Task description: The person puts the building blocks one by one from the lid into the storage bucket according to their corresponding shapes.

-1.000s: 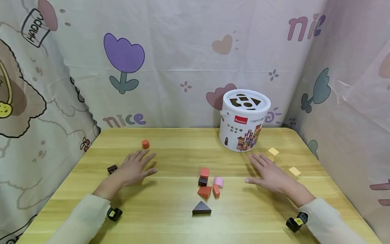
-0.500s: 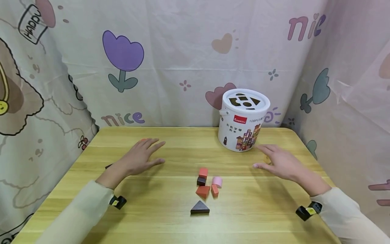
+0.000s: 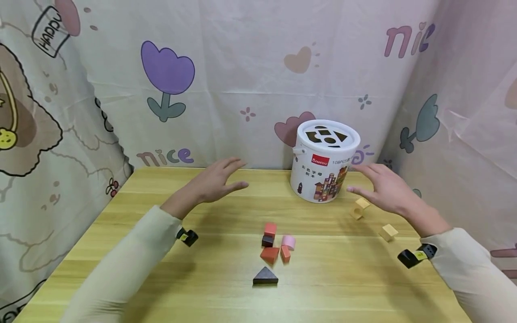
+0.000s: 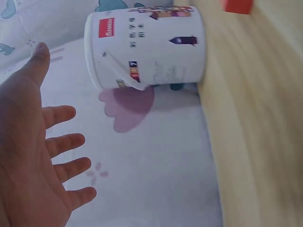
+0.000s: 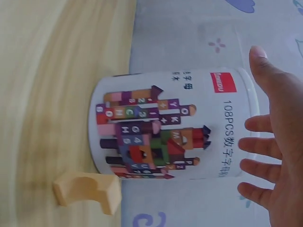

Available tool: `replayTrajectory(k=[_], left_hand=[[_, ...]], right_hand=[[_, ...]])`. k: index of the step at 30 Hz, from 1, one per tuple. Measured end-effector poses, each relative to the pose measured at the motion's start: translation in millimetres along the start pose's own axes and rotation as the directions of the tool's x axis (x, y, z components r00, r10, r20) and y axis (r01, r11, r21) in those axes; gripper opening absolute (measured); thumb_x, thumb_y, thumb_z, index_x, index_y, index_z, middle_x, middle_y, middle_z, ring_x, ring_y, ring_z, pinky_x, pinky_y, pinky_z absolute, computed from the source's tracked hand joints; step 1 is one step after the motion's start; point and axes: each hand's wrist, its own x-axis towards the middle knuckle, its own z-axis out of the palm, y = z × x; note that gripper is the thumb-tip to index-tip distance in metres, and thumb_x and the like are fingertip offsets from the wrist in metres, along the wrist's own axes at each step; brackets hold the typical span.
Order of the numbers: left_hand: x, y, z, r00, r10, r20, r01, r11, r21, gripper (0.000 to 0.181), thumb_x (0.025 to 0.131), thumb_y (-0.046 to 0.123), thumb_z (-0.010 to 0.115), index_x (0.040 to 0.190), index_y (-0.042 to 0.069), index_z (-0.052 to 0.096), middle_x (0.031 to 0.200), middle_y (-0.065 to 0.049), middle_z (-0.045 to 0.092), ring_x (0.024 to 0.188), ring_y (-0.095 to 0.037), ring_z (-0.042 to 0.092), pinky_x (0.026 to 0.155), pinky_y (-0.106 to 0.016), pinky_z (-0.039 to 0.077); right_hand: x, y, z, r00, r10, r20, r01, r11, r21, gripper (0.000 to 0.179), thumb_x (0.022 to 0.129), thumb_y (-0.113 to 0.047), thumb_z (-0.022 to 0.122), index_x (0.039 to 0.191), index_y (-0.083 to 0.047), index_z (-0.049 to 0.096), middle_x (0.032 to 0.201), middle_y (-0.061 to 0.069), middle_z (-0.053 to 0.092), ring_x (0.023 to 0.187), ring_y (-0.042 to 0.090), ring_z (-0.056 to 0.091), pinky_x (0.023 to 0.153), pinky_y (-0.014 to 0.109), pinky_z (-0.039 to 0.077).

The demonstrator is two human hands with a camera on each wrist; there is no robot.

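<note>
At the back of the table stands a white lidded bucket (image 3: pixel 319 179) with shape-cut holes in its lid; it also fills much of the right wrist view, where its printed wall (image 5: pixel 156 123) shows. My left hand (image 3: pixel 210 183) is raised over the table left of the bucket, fingers spread and holding nothing. On the bucket's right side my right hand (image 3: pixel 385 188) hovers, fingers extended, thumb apart; whether it touches the bucket I cannot tell. Below that hand lie a wooden arch block (image 5: pixel 87 189) and a pale wooden block (image 3: pixel 388 232).
A loose group sits mid-table: a red block (image 3: pixel 270 229), a small black block (image 3: pixel 267 241), a pink rounded block (image 3: pixel 288 242), a red wedge-like block (image 3: pixel 269 255) and a small red block (image 3: pixel 285 254). Nearer lies a black triangle block (image 3: pixel 265 276). A patterned curtain (image 3: pixel 226 58) surrounds the table.
Both hands have lifted and moved forward, the left also rightward, the right to the bucket's side. The left arm now hides the red cylinder and dark block; the pale blocks have come into view.
</note>
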Motion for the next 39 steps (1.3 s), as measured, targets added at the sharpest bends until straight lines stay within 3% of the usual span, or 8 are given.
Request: replayTrajectory(k=[9,15,22,27,33,39], left_hand=[[46.8,28.8,-12.8,1.0,-0.004,0.003,0.004,1.0,-0.017,0.076,0.094,0.068,0.041,0.153,0.021,0.035,0.157,-0.007,0.029,0.142,-0.028,0.028,0.115,-0.05,0.026],[78.6,43.1,-13.9,1.0,-0.004,-0.019,0.003,1.0,-0.025,0.077,0.092,0.071,0.041,0.152,0.021,0.037,0.156,-0.007,0.031,0.142,-0.027,0.029,0.114,-0.049,0.028],[118.1,58.9,-10.5,0.998,-0.018,-0.061,0.013,0.997,-0.073,0.076,0.093,0.069,0.043,0.149,0.018,0.042,0.151,-0.007,0.038,0.138,-0.026,0.036,0.112,-0.047,0.032],[145.8,67.0,-1.4,0.996,-0.079,-0.047,0.075,0.994,-0.083,0.078,0.091,0.073,0.042,0.149,0.021,0.042,0.152,-0.004,0.038,0.136,-0.023,0.039,0.111,-0.044,0.034],[169.9,75.7,9.4,0.99,-0.139,-0.024,0.136,0.986,-0.102,0.084,0.089,0.075,0.041,0.153,0.021,0.035,0.155,-0.003,0.033,0.14,-0.023,0.034,0.113,-0.045,0.032],[189.5,81.8,19.8,0.985,-0.169,-0.04,0.164,0.98,-0.114,0.088,0.089,0.075,0.039,0.155,0.017,0.03,0.156,-0.004,0.031,0.141,-0.021,0.031,0.114,-0.042,0.03]], right_hand=[[25.1,7,-14,0.993,-0.021,-0.114,0.023,1.0,0.015,0.064,0.093,-0.045,0.064,0.14,-0.005,0.049,0.136,0.026,0.049,0.124,0.046,0.042,0.098,0.068,0.035],[43.3,14,-18,0.99,-0.024,-0.138,0.027,0.999,0.023,0.068,0.093,-0.046,0.064,0.141,-0.002,0.047,0.139,0.028,0.045,0.127,0.047,0.038,0.101,0.069,0.033],[63.4,29,-20,0.995,-0.006,-0.097,0.013,0.998,0.063,0.071,0.097,-0.049,0.055,0.147,-0.002,0.038,0.147,0.027,0.035,0.134,0.05,0.029,0.104,0.071,0.026],[74.3,37,-20,0.999,0.031,-0.045,-0.026,0.994,0.108,0.075,0.098,-0.052,0.05,0.151,-0.003,0.031,0.151,0.028,0.029,0.137,0.051,0.024,0.104,0.073,0.022],[81.7,44,-17,0.998,0.067,0.002,-0.067,0.987,0.143,0.078,0.097,-0.054,0.05,0.153,-0.004,0.028,0.153,0.027,0.025,0.137,0.051,0.023,0.104,0.073,0.021],[86.3,52,-13,0.994,0.09,0.065,-0.1,0.982,0.163,0.08,0.098,-0.055,0.046,0.155,-0.005,0.022,0.158,0.026,0.017,0.139,0.052,0.019,0.106,0.073,0.017]])
